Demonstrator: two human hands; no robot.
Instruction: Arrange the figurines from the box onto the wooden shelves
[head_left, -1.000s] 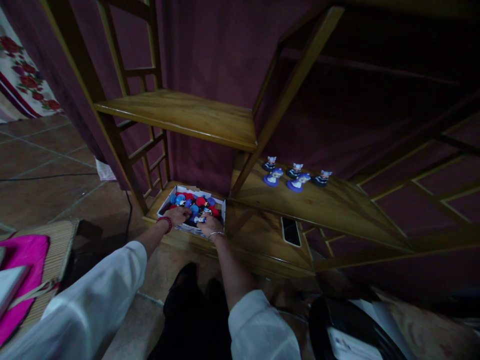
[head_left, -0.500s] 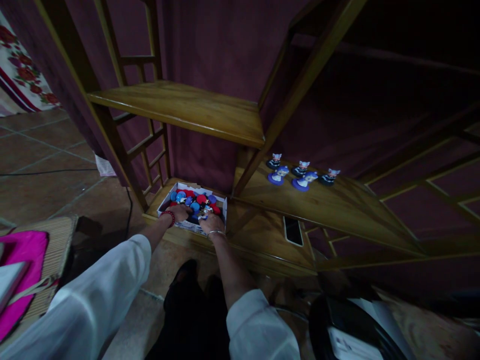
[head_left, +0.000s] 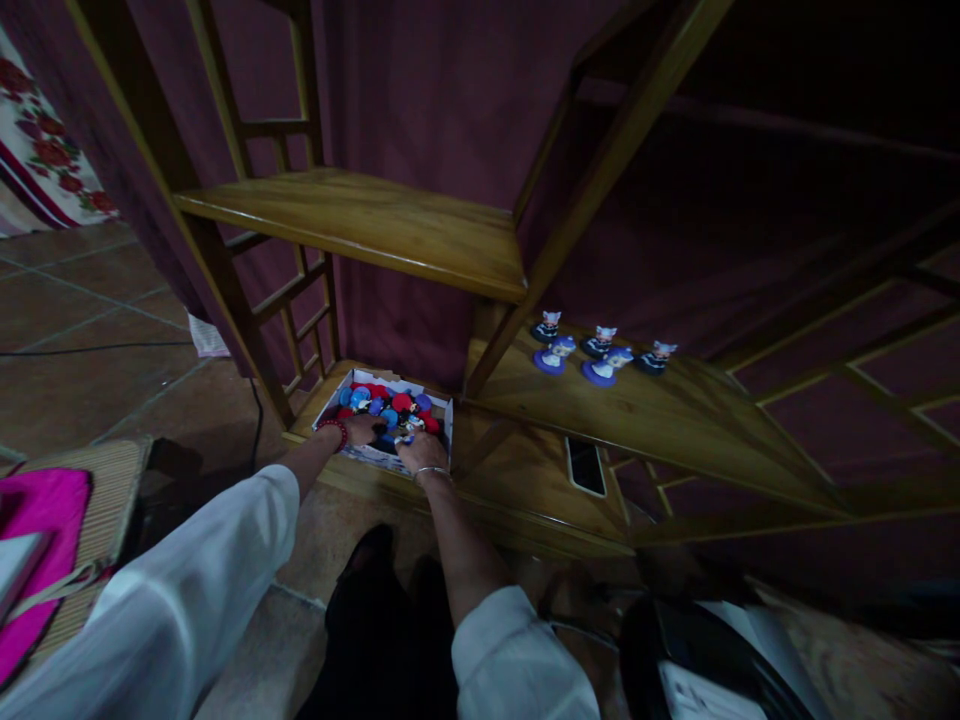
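Note:
A shallow white cardboard box (head_left: pixel 445 415) on the bottom shelf holds several small figurines with red, blue and black round bases. Both hands reach into it. My left hand (head_left: pixel 361 431), with a red bead bracelet, is closed at the fingertips on a dark-based figurine (head_left: pixel 379 428) in the front left part. My right hand (head_left: pixel 421 452), wearing a silvery bangle, pinches a small white-and-blue figurine (head_left: pixel 405 439) near the front middle. Fine finger detail is small and dim. On the shelf to the right stand purple-based figurines (head_left: pixel 553 356) and black-based figurines (head_left: pixel 598 343).
A phone (head_left: pixel 585 467) lies on the lower board right of the box. An upper wooden shelf (head_left: pixel 360 220) juts out above the box, and a slanting post (head_left: pixel 555 250) divides the bays. A black stool-like object (head_left: pixel 649 650) stands at lower right; a pink cloth (head_left: pixel 60 520) lies at left.
My right hand has shifted slightly within the front of the box, and the small white-and-blue figurine at its fingertips has moved a little. My left hand stays almost where it was.

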